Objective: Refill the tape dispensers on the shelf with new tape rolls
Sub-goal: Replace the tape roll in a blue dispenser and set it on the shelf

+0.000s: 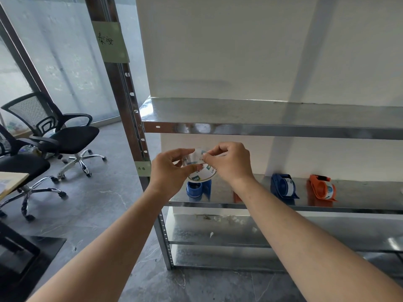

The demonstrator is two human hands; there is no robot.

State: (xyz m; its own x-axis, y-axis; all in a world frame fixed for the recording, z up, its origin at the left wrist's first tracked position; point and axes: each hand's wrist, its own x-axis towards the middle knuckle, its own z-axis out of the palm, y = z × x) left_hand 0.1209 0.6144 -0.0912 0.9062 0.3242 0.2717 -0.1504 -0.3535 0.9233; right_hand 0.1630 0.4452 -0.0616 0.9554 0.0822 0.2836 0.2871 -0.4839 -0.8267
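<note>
I hold a clear tape roll with a white printed core in front of the middle shelf. My left hand grips the roll from the left. My right hand pinches at its upper edge with thumb and forefinger. Directly below the roll, a blue dispenser stands on the shelf, partly hidden. Another blue dispenser and an orange dispenser, each with a roll inside, stand further right. Behind my right wrist, a bit of a second orange dispenser shows.
The metal rack has an upper shelf above my hands and a lower shelf with small white scraps. Two black office chairs and a desk corner stand to the left on the grey floor.
</note>
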